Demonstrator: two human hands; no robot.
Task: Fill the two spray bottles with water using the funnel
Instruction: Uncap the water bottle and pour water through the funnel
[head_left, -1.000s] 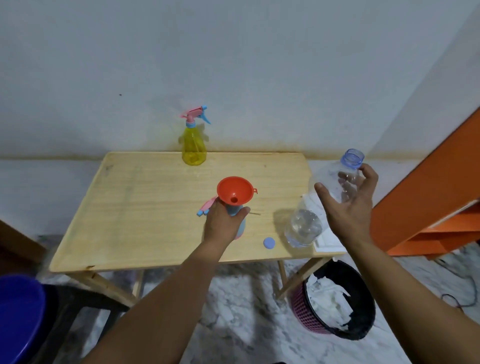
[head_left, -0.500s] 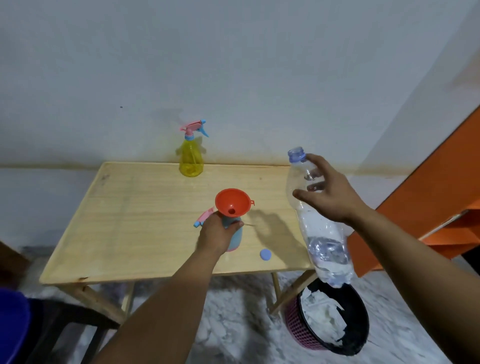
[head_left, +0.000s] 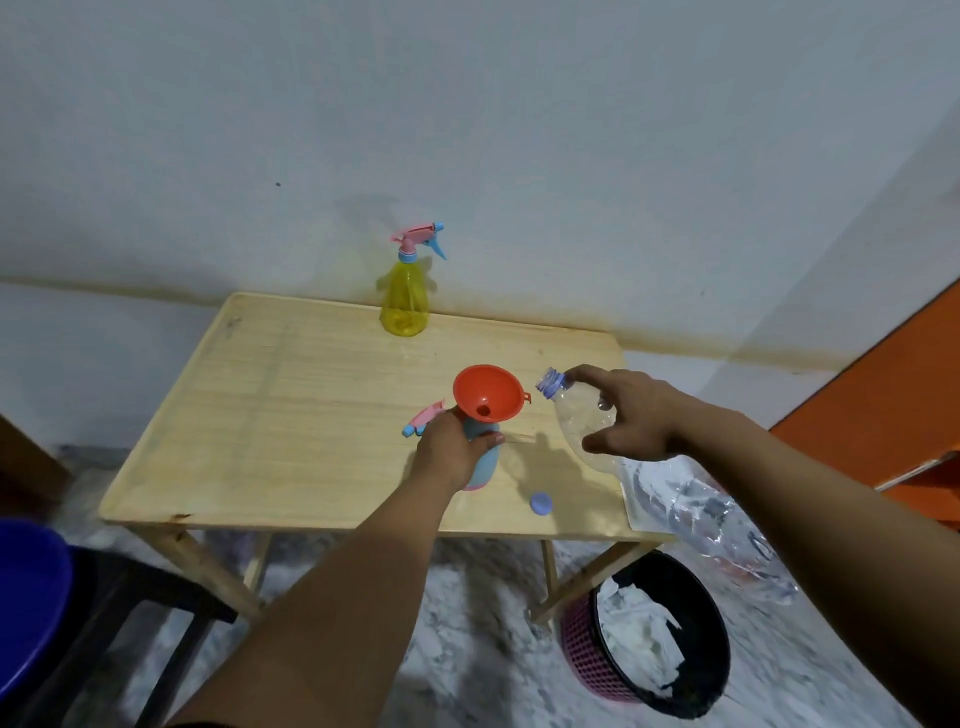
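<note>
A blue spray bottle (head_left: 487, 460) stands on the wooden table (head_left: 291, 415) with a red funnel (head_left: 488, 392) in its neck. My left hand (head_left: 447, 449) grips this bottle just under the funnel. Its pink spray head (head_left: 423, 418) lies on the table beside it. My right hand (head_left: 631, 415) holds a large clear water bottle (head_left: 675, 493), tilted, its open blue-ringed mouth right next to the funnel's rim. Water sits in the bottle's lower end. A yellow spray bottle (head_left: 405, 301) with its pink head on stands at the table's back edge.
A blue bottle cap (head_left: 540, 503) lies near the table's front edge. A black-lined pink waste basket (head_left: 649, 649) stands on the floor under the right corner. A blue tub (head_left: 26, 597) sits at the lower left, orange furniture (head_left: 893, 405) on the right.
My right hand has lifted the water bottle off the table, carried it left and tipped it, bringing its mouth down to the funnel. My left hand has kept its grip on the blue bottle.
</note>
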